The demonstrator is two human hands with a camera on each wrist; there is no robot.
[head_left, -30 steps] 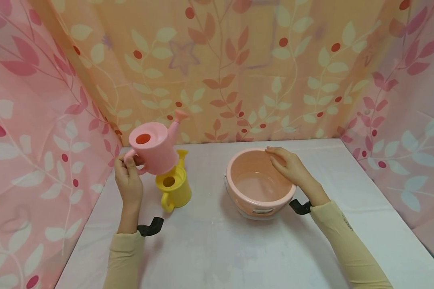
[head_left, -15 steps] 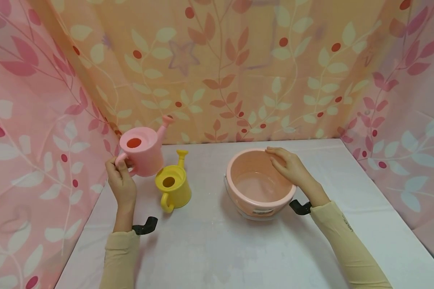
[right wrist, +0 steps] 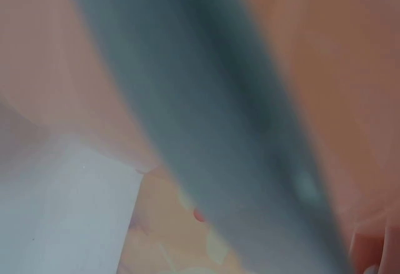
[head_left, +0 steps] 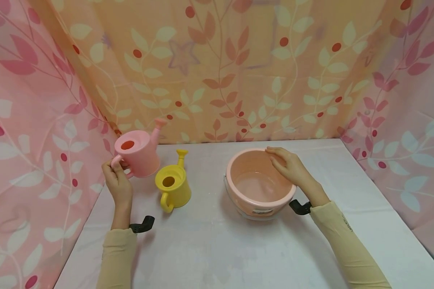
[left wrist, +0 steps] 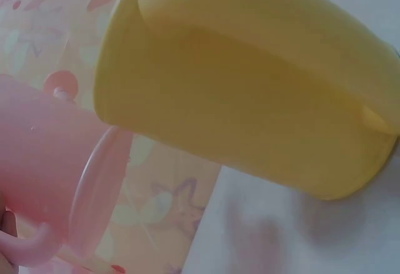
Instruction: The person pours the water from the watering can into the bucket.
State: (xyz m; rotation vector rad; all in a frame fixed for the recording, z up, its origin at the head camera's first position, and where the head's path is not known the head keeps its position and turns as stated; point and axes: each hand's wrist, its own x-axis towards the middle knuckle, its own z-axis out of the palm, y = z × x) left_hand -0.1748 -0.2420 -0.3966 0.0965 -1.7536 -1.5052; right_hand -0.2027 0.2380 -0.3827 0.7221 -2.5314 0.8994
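My left hand (head_left: 118, 182) holds a pink watering can (head_left: 141, 158) by its handle, at the table's back left. In the left wrist view, curtain shows between the base of the pink can (left wrist: 50, 155) and the tabletop, so it is raised. Just to its right a yellow watering can (head_left: 177, 190) stands upright, its spout pointing away. My right hand (head_left: 291, 166) grips the right rim of a peach-pink bucket (head_left: 235, 200), thumb inside; the outer fingers are mostly hidden. A blurred grey band (right wrist: 200, 111) crosses the right wrist view before the bucket.
A white-covered table (head_left: 217, 253) carries these things. Leaf-patterned curtains (head_left: 217, 72) enclose its back and both sides. A thin wire handle hangs down around the bucket. Black camera mounts (head_left: 142, 224) sit on both wrists.
My left hand has moved the pink watering can left and lower, away from above the yellow one. The right hand, bucket and yellow watering can have stayed put.
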